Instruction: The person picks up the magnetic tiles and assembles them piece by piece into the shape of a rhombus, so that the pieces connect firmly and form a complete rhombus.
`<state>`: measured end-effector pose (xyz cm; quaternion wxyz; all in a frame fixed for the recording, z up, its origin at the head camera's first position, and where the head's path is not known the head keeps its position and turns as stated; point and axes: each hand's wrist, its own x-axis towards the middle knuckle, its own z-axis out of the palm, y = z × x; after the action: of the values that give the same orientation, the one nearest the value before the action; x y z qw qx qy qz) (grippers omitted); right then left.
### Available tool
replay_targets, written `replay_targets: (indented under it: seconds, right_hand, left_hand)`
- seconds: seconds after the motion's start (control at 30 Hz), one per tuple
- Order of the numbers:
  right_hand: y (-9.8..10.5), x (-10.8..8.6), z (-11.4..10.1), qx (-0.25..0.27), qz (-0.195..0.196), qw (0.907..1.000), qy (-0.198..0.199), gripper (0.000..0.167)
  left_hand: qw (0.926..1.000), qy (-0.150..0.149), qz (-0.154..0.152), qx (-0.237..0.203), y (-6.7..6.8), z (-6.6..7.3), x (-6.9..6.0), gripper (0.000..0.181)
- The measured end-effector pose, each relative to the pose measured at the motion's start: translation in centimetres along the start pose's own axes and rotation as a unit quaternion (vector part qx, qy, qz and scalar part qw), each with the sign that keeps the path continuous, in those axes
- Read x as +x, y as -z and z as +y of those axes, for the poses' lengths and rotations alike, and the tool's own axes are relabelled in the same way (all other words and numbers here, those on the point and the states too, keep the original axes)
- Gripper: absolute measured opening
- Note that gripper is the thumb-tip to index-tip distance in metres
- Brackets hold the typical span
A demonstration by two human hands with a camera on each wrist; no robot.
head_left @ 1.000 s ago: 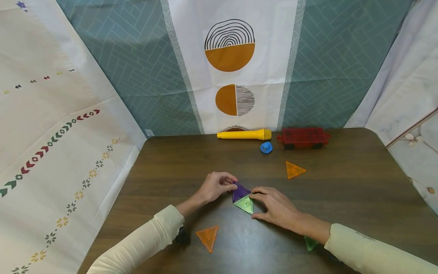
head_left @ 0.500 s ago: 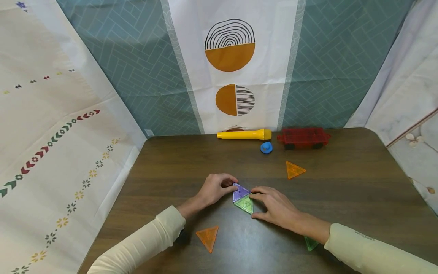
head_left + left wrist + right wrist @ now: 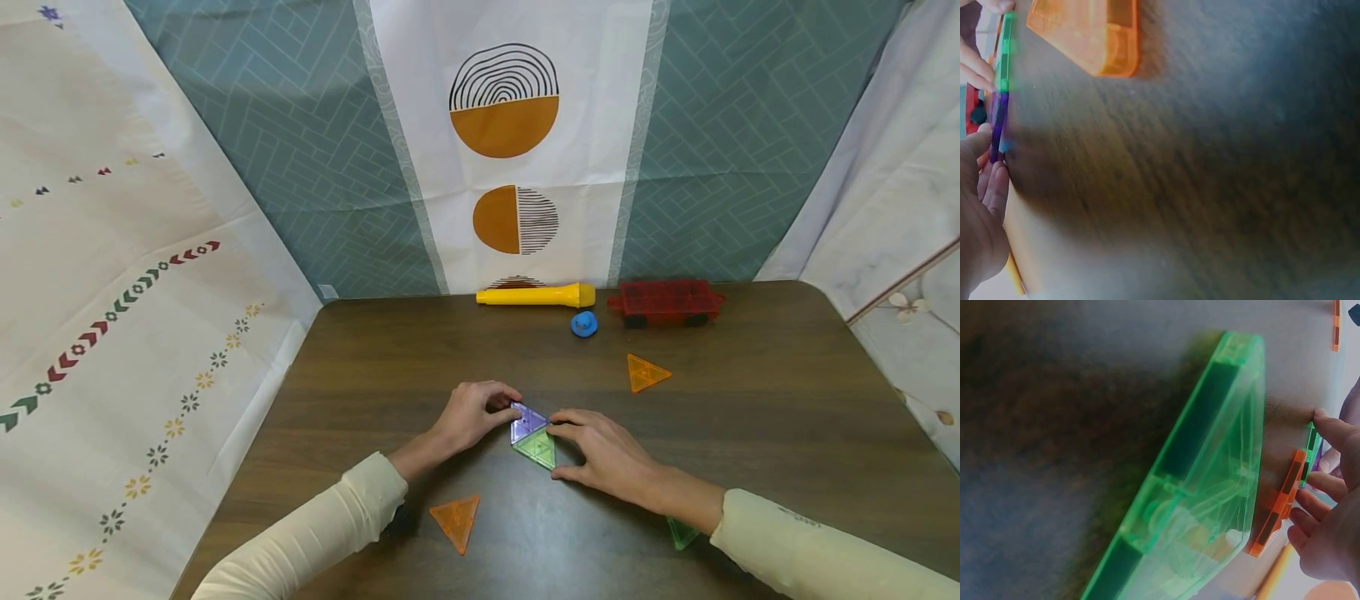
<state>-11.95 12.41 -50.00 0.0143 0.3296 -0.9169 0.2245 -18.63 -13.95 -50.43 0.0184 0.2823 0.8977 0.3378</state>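
Near the middle of the table, a purple triangular magnetic tile (image 3: 531,423) and a green triangular magnetic tile (image 3: 537,450) meet edge to edge. My left hand (image 3: 467,414) pinches the purple tile at its far left corner between thumb and fingers. The green tile (image 3: 1312,440) is held by my right hand (image 3: 606,450), thumb at its near corner and fingers by the seam. In the left wrist view both tiles appear edge-on in one line, the purple tile (image 3: 999,125) between my thumb and fingers.
One orange triangle tile (image 3: 456,522) lies in front, another (image 3: 645,372) farther back. A second green tile (image 3: 681,533) is partly hidden under my right forearm. Along the back edge are a yellow flashlight-shaped toy (image 3: 536,296), a blue hat-shaped piece (image 3: 583,323) and a red wheeled wagon (image 3: 667,302).
The left hand has shifted slightly toward me, and the purple tile has tilted a little, turning from dark to pale purple. The right hand and green tile have stayed put.
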Motion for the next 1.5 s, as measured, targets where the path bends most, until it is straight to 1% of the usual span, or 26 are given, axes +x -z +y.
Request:
replay_targets:
  seconds: [0.23,0.4,0.57,0.8,0.93,1.03,1.17,1.3,1.5]
  right_hand:
    - [0.0,0.0,0.1,-0.002,-0.001,1.0000,0.001,0.062]
    - [0.0,0.0,0.1,-0.003,-0.001,1.0000,0.002,0.063]
    - [0.0,-0.1,0.1,-0.001,-0.001,1.0000,0.005,0.062]
    - [-0.1,-0.1,0.1,0.002,0.005,0.9999,0.010,0.061]
    - [0.0,-0.1,0.1,0.001,0.004,0.9999,0.009,0.061]
    - [0.0,-0.1,0.1,0.002,0.003,1.0000,0.008,0.061]
    - [0.0,-0.1,0.1,0.002,0.000,1.0000,0.006,0.061]
    - [0.0,-0.1,0.1,0.002,-0.003,1.0000,0.003,0.062]
    - [0.0,0.0,0.1,0.009,-0.004,0.9999,-0.001,0.062]
  left_hand:
    - [0.9997,-0.011,0.012,-0.019,0.0,0.3,-0.2,0.022]
    - [0.9989,-0.010,0.017,-0.043,0.2,1.1,-0.4,0.025]
    - [0.9979,-0.006,0.007,-0.063,0.2,1.9,-0.8,0.026]
    - [0.9973,-0.024,-0.006,-0.070,-0.2,2.7,-1.3,0.026]
    - [0.9968,-0.025,-0.013,-0.075,-0.3,2.8,-1.4,0.028]
    - [0.9966,-0.025,-0.019,-0.075,-0.4,2.9,-1.5,0.030]
    - [0.9974,-0.033,-0.026,-0.059,-0.5,2.9,-1.7,0.033]
    - [0.9976,-0.049,-0.027,-0.042,-0.7,2.8,-1.9,0.037]
    - [0.9966,-0.078,-0.013,-0.023,-0.7,2.7,-2.3,0.041]
